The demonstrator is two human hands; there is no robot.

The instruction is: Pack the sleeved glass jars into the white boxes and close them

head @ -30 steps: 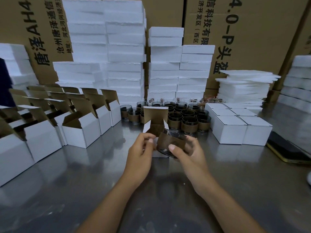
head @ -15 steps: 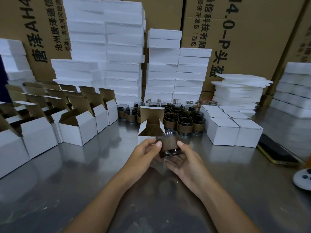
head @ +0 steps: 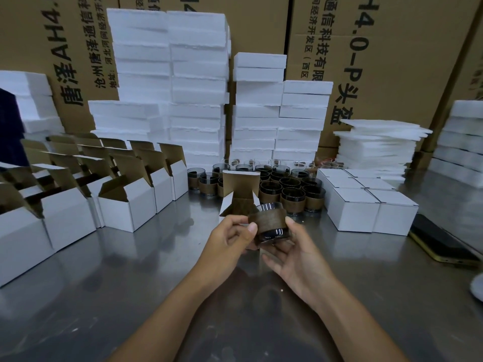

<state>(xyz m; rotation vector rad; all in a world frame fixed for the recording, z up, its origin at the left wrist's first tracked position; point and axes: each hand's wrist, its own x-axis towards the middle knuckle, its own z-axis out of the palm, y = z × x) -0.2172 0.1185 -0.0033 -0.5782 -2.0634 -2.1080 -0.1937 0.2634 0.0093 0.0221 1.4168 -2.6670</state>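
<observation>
Both hands hold one sleeved glass jar (head: 269,222) above the steel table (head: 104,283): the left hand (head: 230,237) pinches its brown sleeve with the thumb, and the right hand (head: 292,253) cradles it from beneath with curled fingers. Just beyond the hands stands an open white box (head: 239,190), flap up. More sleeved jars (head: 292,190) cluster behind it, with closed boxes (head: 366,205) beyond the right hand.

Steel table (head: 104,296) fills the view, shiny and scuffed. Down its left side stand rows of open white boxes (head: 130,205), flaps up. At the back middle there's a cluster of sleeved jars (head: 292,197), with a single open box (head: 241,184) just in front. Right of the jars, closed white boxes (head: 352,210) sit packed together. A dark phone (head: 439,241) lies near the right edge. White foam blocks (head: 198,100) are stacked along the back edge.
</observation>
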